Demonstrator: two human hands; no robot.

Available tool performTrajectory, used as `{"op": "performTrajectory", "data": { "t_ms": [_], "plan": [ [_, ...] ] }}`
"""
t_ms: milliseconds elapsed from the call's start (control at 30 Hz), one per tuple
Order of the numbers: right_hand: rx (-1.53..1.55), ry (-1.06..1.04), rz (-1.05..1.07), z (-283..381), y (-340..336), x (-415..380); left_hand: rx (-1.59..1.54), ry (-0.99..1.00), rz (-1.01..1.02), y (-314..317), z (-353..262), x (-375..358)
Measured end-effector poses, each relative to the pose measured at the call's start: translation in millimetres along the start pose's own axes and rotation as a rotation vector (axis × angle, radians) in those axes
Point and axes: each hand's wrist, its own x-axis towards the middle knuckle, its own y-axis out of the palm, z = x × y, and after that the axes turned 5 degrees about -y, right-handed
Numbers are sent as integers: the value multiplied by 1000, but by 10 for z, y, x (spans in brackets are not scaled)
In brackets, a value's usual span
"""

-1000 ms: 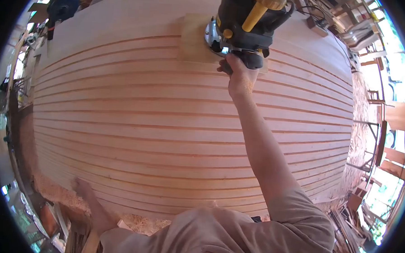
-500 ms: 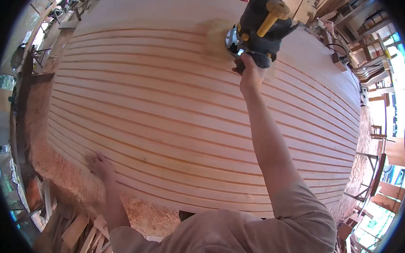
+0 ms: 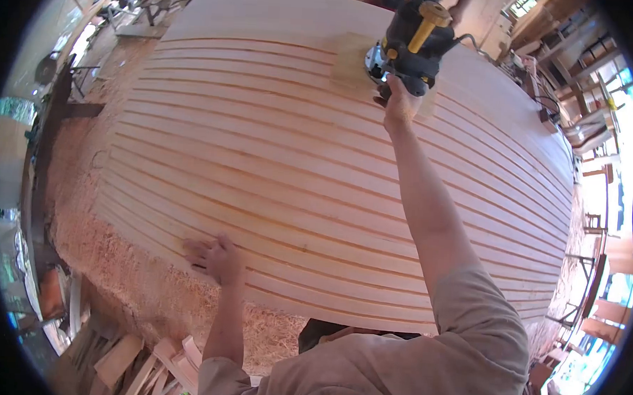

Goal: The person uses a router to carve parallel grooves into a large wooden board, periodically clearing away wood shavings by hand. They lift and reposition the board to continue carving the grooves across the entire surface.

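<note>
The right hand (image 3: 403, 102) was wrapped round the dark handle (image 3: 414, 87) of a black-and-yellow router (image 3: 410, 50) with a shiny metal base (image 3: 372, 61), at the upper right of the frame. I judged the router heavy, rigid and tippy, best gripped by that handle, clear of base and cord (image 3: 469, 39). The left hand (image 3: 220, 259) was empty, fingers loosely spread, at lower left; I couldn't tell whether it touched the broad, pale, grooved wooden panel (image 3: 318, 162), which looked stiff and smooth.
</note>
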Motion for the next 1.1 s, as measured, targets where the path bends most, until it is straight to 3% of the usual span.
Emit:
{"op": "performTrajectory", "data": {
  "t_ms": [233, 300, 533, 833, 867, 933, 967, 1033, 1067, 1100],
  "plan": [
    [11, -10, -18, 106, 67, -78, -18, 57, -135, 139, -107, -498],
    [2, -14, -6, 117, 68, -67, 9, 47, 94, -80, -220, -669],
    [42, -59, 27, 88, 99, -44, -296, 44, 0, -14, -372, -1404],
    [-2, -112, -15, 121, 64, -105, -471, 147, 206, 27, -367, -2303],
    [-9, -110, -14, 129, 60, -119, -398, 307, 247, -9, -264, -2364],
    [-27, -120, -45, 144, 81, -131, -325, 463, 284, -117, -82, -2308],
    [-25, -118, -45, 140, 69, -113, -561, 421, 549, -212, 84, -2132],
    [-20, -129, 25, 134, 53, -101, -1027, 106, 978, -852, 100, -1541],
    [-13, -126, 33, 157, 69, -112, -1031, 223, 984, -642, 375, -978],
    [-26, -97, 25, 183, 77, -140, -848, 121, 649, -841, 273, -626]
  ]
}}
